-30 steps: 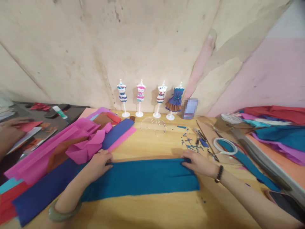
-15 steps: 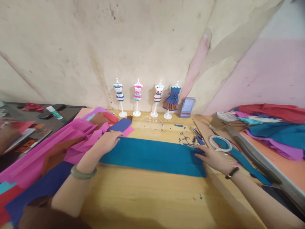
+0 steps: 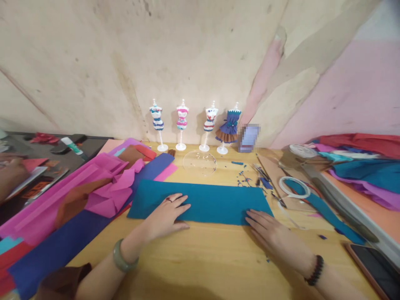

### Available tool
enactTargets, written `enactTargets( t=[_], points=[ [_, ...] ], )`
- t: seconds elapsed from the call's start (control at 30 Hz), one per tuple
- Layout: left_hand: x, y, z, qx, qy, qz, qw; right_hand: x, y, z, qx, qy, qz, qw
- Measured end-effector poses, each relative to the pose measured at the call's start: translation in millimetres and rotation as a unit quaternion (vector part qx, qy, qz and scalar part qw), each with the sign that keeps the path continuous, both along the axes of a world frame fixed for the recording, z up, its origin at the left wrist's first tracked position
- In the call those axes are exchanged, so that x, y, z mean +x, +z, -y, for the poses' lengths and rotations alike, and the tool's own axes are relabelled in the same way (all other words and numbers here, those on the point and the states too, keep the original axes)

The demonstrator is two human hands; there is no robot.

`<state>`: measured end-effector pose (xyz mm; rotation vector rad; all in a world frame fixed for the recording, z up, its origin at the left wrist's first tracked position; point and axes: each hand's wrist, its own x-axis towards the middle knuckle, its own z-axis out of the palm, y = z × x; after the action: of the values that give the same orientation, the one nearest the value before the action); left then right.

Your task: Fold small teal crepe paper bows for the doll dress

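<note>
A teal rectangular sheet [image 3: 215, 200], paper or thin fabric, lies flat across the wooden table [image 3: 187, 258]. On its left half rests my left hand [image 3: 167, 214], fingers spread, a ring on one finger and a green bangle at the wrist. My right hand [image 3: 268, 231] lies with outstretched fingers over the sheet's lower right corner; a dark beaded bracelet circles that wrist. Behind the sheet is a clear round plate [image 3: 200, 173] with tiny bits on it. Blue scraps [image 3: 245, 179] and dark-tipped tools [image 3: 261, 171] lie beyond its right end.
Several small white mannequins [image 3: 182, 121] line the wall, one in a blue and brown dress [image 3: 230, 127]. Coloured sheets [image 3: 106, 166] are heaped left. A white ring [image 3: 294, 187], a phone [image 3: 375, 266] and stacked cloth [image 3: 368, 175] lie right. Another person's hand [image 3: 12, 175] shows far left.
My left hand has moved from the sheet's upper left corner onto its surface. My right hand has shifted down to the lower right corner. The sheet now lies flatter and straighter.
</note>
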<state>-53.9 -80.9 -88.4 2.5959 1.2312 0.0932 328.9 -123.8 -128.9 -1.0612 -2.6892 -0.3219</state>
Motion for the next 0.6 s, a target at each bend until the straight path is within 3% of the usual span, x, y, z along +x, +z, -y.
enactTargets(
  t=[0.2,0.6],
  points=[
    [-2.8,-3.1,-1.6,0.006,-0.004,0.002,1.0,5.7,0.5,-7.8,0.048,0.031,0.061,0.996],
    [4.9,-6.4,6.2,0.049,0.016,0.023,0.998,29.7,-0.7,-23.1,-0.073,-0.064,-0.096,0.991]
  ],
)
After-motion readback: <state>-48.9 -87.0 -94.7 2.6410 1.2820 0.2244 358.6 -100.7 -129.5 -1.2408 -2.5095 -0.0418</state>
